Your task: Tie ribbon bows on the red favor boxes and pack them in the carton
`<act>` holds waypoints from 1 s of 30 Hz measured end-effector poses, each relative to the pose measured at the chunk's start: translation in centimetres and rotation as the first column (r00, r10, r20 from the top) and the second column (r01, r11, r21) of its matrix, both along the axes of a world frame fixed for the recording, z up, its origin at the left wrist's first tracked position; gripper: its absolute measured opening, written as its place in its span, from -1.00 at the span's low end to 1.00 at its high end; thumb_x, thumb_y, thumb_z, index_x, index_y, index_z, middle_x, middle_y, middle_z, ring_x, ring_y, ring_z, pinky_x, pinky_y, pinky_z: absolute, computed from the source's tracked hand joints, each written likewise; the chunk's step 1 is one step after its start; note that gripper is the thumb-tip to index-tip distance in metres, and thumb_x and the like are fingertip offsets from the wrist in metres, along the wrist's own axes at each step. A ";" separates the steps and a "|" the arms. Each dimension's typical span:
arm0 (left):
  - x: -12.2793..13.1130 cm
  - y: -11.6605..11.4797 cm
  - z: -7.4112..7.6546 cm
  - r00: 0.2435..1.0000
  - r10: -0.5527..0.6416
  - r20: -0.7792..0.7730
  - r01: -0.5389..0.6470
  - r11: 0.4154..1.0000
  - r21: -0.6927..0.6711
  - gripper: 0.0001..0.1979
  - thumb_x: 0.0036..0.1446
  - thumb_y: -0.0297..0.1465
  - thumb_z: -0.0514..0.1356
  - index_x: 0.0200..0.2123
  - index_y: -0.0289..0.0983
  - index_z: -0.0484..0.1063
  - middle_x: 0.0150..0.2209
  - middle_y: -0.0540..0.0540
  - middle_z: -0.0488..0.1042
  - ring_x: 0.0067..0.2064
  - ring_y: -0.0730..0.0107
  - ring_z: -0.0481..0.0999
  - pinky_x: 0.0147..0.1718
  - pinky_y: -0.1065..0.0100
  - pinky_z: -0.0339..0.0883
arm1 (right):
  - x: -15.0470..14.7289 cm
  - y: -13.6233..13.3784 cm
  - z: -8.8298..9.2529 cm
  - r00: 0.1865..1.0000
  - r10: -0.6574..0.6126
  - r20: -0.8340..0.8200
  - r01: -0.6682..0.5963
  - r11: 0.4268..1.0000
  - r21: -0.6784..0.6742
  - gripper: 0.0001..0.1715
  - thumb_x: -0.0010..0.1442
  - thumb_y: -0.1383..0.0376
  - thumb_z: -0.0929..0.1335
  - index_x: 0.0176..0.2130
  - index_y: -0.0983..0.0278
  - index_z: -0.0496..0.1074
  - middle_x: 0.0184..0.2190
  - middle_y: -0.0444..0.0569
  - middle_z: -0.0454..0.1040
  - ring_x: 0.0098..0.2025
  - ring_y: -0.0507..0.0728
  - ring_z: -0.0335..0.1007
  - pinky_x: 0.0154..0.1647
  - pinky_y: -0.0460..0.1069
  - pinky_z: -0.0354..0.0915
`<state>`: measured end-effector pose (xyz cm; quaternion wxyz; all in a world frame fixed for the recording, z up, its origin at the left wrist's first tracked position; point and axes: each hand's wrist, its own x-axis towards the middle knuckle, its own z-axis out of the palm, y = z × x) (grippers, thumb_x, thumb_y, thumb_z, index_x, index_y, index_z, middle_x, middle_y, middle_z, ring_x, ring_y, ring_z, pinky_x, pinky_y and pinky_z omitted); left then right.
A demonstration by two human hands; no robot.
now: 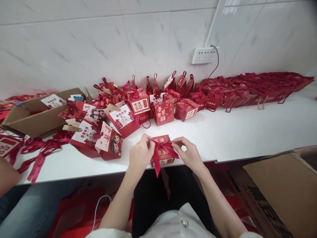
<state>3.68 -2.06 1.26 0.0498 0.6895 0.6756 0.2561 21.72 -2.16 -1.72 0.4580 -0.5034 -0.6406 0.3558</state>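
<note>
Right in front of me, at the table's near edge, sits a small red gift box [162, 161] with gold and white lettering. A dark red ribbon [157, 162] is looped into a bow across its top, one tail hanging over the front. My left hand [141, 152] pinches the bow's left loop between thumb and fingers. On the other side, my right hand [189, 152] pinches the right loop. Behind the box stand other finished-looking boxes, among them a red box with white characters [164, 112] and a ribboned box [186, 110].
Several red and white boxes [109, 142] and loose ribbons [41, 158] lie to the left, beside an open cardboard box [37, 122]. Rows of red bags [250, 91] line the wall at right. Another person's arm [8, 177] shows at left. A large carton [282, 188] stands at lower right.
</note>
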 end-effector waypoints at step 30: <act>-1.0 -0.9 -2.9 0.852 -0.112 0.512 0.129 0.992 0.002 -0.84 0.08 -0.43 -0.02 -0.54 -0.24 0.16 -0.37 0.00 0.24 -0.34 0.45 0.32 -0.33 0.41 0.24 | 0.2 2.6 -0.4 0.929 0.061 -0.365 -0.117 0.984 -0.133 -0.78 0.01 0.15 0.38 -0.39 0.25 0.35 -0.44 -0.12 0.36 -0.39 0.04 0.28 -0.36 -0.05 0.23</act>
